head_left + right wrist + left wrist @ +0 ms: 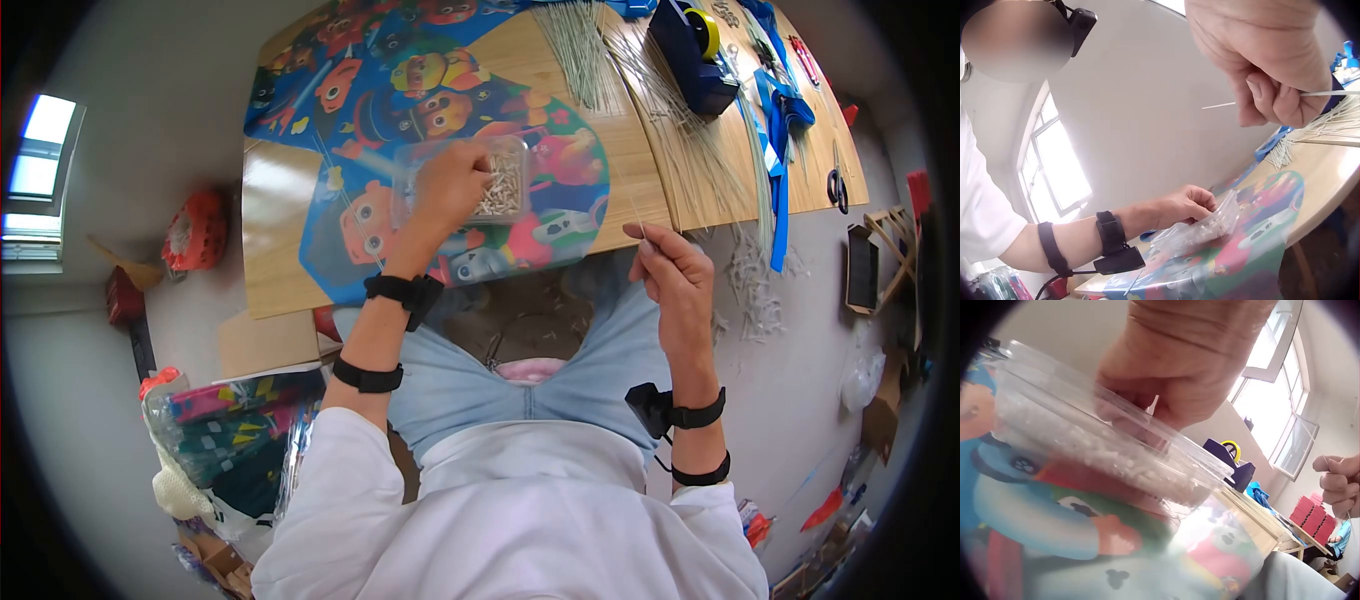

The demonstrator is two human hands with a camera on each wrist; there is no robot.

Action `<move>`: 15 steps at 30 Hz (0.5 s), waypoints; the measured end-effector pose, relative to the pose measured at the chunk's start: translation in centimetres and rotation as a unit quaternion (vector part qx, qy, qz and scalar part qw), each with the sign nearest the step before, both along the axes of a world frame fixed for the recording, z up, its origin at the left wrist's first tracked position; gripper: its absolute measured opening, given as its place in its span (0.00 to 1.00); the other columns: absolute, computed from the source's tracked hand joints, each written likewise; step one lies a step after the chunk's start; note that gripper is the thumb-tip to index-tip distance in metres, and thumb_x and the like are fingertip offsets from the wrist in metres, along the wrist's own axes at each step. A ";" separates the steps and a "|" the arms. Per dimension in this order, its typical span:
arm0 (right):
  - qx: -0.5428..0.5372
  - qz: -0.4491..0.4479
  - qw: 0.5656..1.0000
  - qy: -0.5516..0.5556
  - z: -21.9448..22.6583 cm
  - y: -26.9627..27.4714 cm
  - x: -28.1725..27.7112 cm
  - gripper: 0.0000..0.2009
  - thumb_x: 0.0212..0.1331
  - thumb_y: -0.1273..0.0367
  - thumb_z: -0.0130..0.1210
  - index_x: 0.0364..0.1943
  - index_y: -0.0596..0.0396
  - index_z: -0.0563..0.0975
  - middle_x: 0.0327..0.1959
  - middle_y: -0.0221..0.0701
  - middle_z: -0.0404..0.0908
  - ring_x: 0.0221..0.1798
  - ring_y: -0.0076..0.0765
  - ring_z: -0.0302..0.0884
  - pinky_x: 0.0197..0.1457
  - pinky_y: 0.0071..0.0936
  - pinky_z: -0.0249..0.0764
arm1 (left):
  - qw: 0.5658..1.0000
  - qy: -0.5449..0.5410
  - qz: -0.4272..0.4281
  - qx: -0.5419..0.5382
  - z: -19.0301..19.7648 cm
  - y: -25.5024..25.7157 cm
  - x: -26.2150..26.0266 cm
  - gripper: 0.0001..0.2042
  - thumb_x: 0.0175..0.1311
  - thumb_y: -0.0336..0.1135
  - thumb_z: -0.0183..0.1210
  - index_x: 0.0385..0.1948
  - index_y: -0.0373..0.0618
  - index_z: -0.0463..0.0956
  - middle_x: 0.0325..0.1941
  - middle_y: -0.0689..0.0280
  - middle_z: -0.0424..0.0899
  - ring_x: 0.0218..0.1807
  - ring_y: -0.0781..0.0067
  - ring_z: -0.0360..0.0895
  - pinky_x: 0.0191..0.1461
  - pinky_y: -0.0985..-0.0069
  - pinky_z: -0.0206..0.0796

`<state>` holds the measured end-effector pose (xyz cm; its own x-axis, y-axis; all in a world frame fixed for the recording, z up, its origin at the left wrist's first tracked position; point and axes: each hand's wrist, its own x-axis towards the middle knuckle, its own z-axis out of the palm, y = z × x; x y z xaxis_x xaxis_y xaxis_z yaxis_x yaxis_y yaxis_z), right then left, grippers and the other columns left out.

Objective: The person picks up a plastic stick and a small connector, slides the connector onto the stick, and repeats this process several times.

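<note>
My left hand (455, 185) reaches down into a clear plastic box (408, 200) with curled fingers. Inside lies a heap of small white pieces (507, 185), short and stick-like. In the left wrist view, the white tip of one small piece (1152, 405) shows between thumb and fingers; the fingertips are partly hidden behind the box wall. My right hand (678, 275) is held up at the table's front edge, right of the box. Its curled fingers pinch a thin white strand (1218, 105) that sticks out on both sides of the hand.
The box stands on a cartoon-printed plastic sheet (570, 200) over a wooden table (280, 240). Bundles of thin pale strands (585, 60), a tape dispenser (690, 60), blue ribbon (780, 130) and scissors (838, 190) lie to the right. White bits (755, 290) are scattered beyond the right edge.
</note>
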<state>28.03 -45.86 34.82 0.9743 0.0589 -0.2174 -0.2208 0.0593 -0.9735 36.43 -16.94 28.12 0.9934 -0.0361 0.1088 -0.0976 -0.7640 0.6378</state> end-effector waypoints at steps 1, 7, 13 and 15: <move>-0.001 0.004 1.000 0.000 -0.2 0.0 -0.2 0.12 0.65 0.75 0.53 0.48 0.63 0.83 0.27 0.23 0.77 0.28 0.14 0.70 0.29 0.15 0.59 | 0.999 0.013 0.019 -0.028 0.7 0.4 -0.3 0.05 0.52 0.26 0.63 0.30 0.37 0.79 0.29 0.58 0.82 0.32 0.62 0.80 0.35 0.67 0.68; -0.034 0.045 0.998 -0.032 -0.4 1.7 -1.4 0.11 0.65 0.76 0.54 0.48 0.64 0.83 0.28 0.23 0.78 0.29 0.17 0.72 0.33 0.15 0.65 | 0.939 0.096 0.068 -0.325 1.8 2.7 -2.0 0.02 0.60 0.26 0.63 0.32 0.40 0.81 0.29 0.66 0.86 0.29 0.80 0.81 0.35 0.82 0.70; -0.063 0.058 0.994 -0.069 -1.4 2.7 -2.6 0.11 0.64 0.78 0.55 0.47 0.63 0.83 0.26 0.24 0.77 0.28 0.17 0.71 0.30 0.17 0.66 | 0.885 0.112 0.129 -0.433 1.9 3.4 -3.3 0.04 0.62 0.27 0.63 0.37 0.43 0.81 0.31 0.68 0.86 0.30 0.81 0.82 0.37 0.83 0.73; -0.078 0.069 0.992 -0.066 -1.3 2.7 -2.9 0.10 0.64 0.78 0.55 0.47 0.62 0.83 0.25 0.23 0.77 0.27 0.17 0.71 0.29 0.18 0.66 | 0.882 0.110 0.137 -0.438 1.6 3.6 -3.5 0.04 0.62 0.27 0.63 0.37 0.43 0.81 0.32 0.67 0.86 0.30 0.80 0.82 0.37 0.83 0.74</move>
<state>25.14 -43.16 33.50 0.9799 0.1695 -0.1056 -0.0867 -0.1156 -0.9895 32.97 -13.31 29.72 0.9525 0.2099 -0.2205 0.2136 0.0553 0.9754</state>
